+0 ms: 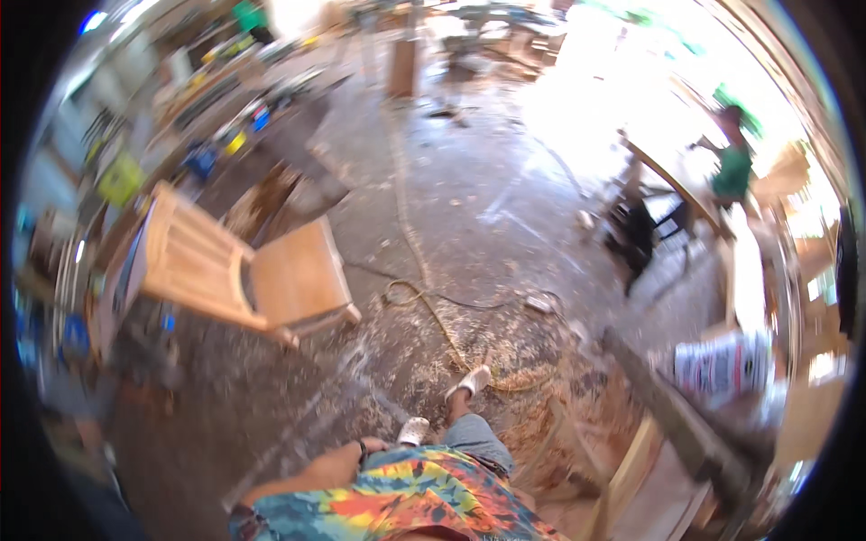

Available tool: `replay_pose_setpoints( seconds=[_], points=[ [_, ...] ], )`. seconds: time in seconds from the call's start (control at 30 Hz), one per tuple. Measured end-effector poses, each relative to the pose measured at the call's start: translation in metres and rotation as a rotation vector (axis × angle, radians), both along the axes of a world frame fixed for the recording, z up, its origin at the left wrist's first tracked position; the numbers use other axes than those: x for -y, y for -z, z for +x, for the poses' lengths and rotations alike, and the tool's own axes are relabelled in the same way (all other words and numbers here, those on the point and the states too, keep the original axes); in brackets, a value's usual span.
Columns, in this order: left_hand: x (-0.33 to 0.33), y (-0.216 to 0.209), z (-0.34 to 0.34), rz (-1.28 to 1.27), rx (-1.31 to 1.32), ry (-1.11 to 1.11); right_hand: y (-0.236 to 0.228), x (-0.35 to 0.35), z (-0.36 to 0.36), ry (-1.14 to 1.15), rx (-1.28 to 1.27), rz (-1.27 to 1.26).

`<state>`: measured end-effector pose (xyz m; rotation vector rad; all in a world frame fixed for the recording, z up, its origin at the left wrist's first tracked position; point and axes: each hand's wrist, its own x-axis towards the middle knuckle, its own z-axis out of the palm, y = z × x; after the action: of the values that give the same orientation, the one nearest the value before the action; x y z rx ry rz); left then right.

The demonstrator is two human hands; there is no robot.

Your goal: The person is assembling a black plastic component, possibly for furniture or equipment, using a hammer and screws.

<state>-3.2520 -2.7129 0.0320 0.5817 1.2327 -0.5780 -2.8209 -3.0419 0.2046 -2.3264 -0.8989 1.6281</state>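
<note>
My left hand [375, 444] hangs low beside my thigh, with a dark band at the wrist. Its fingers are partly hidden and blurred, so I cannot make out whether it grips anything. My right hand is out of view. A light wooden chair [302, 270] with a slatted back stands on the floor to the left, apart from my hand. My feet, in pale shoes [469, 383], are mid-stride on the shavings-strewn concrete.
A yellowish hose or cord [437, 334] and a dark cable cross the floor ahead. Timber beams [672, 419] and a white printed container [722, 363] stand at right. Farther back, a person in green [732, 167] is near a blurred dark object [631, 225]. Cluttered benches line the left.
</note>
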Motion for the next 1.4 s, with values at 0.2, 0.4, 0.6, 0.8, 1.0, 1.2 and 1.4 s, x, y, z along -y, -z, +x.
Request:
replay_pose_setpoints(
  seconds=[0.2, 0.4, 0.6, 0.8, 1.0, 1.2, 1.4],
  points=[
    [-0.062, 0.04, 0.052, 0.451, 0.175, 0.255, 0.006, -0.224, 0.115, -0.025, 0.029, -0.029],
    [-0.194, 0.027, 0.142, 0.67, 0.012, 0.612, -0.013, -0.39, 0.216, -0.127, -0.005, 0.017],
    [-0.333, -0.032, 0.223, 1.029, 0.175, 0.668, -0.027, -0.496, 0.299, -0.171, -0.036, 0.023],
    [-0.426, -0.074, 0.279, 0.836, -0.061, 0.203, -0.02, -0.593, 0.349, -0.124, -0.05, 0.002],
    [-0.585, -0.062, 0.378, 1.137, -0.204, 0.285, -0.001, -0.697, 0.39, -0.037, -0.069, -0.031],
    [-0.783, -0.043, 0.555, 1.083, 0.432, 0.644, -0.009, -0.871, 0.417, 0.001, -0.048, -0.055],
    [-0.861, -0.067, 0.714, 0.909, 0.682, 0.71, -0.04, -1.004, 0.436, 0.178, -0.082, -0.012]
  ],
)
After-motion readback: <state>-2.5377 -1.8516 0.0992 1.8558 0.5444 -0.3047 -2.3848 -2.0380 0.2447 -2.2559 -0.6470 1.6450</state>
